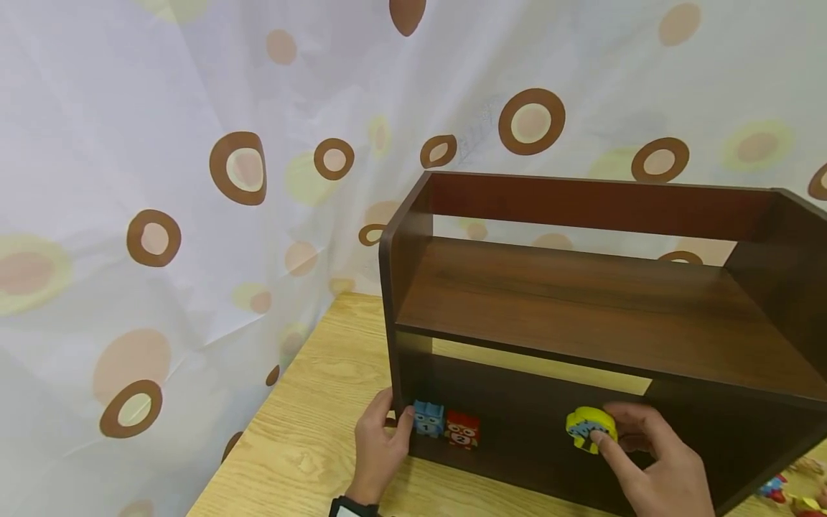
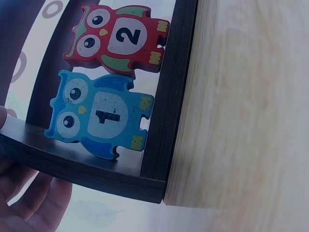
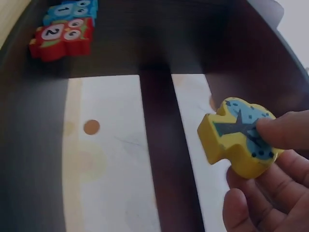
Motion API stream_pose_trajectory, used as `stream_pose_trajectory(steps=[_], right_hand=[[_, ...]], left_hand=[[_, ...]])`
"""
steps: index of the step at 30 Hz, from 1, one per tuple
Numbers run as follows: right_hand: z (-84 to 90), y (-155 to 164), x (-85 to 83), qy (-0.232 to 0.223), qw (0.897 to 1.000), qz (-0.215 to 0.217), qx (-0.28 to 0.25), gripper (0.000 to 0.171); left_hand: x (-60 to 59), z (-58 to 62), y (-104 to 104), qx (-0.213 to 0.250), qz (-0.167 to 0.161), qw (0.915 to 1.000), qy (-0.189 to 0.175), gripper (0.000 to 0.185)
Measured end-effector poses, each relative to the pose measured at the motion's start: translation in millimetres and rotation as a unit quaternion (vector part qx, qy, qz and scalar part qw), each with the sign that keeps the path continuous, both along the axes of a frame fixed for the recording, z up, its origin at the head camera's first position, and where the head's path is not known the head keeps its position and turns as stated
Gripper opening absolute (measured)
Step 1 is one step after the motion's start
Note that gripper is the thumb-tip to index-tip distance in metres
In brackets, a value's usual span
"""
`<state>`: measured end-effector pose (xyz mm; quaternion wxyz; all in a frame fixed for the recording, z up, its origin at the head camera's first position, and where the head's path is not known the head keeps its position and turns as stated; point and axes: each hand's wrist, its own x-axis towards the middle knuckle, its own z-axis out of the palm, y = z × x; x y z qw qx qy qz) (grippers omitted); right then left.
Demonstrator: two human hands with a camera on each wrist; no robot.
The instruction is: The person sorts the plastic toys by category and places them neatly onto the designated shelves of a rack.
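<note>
Owl pieces read: blue owl (image 2: 99,113) "1", red owl (image 2: 116,38) "2".

blue owl (image 2: 99,116), red owl (image 2: 116,38), yellow-and-blue piece (image 3: 239,137), dark brown shelf (image 1: 581,301), ring-patterned curtain (image 1: 194,179)
</note>
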<state>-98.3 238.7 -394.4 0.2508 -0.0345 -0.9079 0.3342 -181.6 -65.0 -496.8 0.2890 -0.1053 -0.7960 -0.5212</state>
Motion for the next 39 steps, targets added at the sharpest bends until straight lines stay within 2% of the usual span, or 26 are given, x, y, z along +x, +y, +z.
stream_pose_trajectory(steps=[3,7,11,20,24,39], right_hand=[[-4.6,-3.2,-8.3,-0.013,1.000,0.024,0.010,0.044],[-10.9,-11.9,-19.0,-0.053,0.997,0.053,-0.009,0.038],[-20.2,-23.0,-28.1,-0.116,0.990,0.069,-0.034,0.031],[-46.1,-44.4,-49.1,-0.179,0.977,0.116,-0.023,0.024],[-53.4,-50.8,-55.6,-0.189,0.973,0.133,-0.015,0.024],[-67.6,-63.4,-67.5,-0.183,0.972,0.146,-0.007,0.024]], left_hand=[[0.2,-0.7,0.6,0.000,0.002,1.0000,-0.003,0.029],[-0.2,-0.8,0.4,0.000,0.004,1.0000,-0.002,0.028],[-1.2,0.0,0.4,-0.002,0.003,1.0000,0.005,0.028],[-1.0,0.5,-1.0,-0.006,0.007,0.9999,-0.004,0.027],[-1.4,-0.3,-1.1,-0.010,0.010,0.9999,0.000,0.028],[-2.3,0.5,-2.3,-0.020,0.005,0.9998,0.005,0.028]])
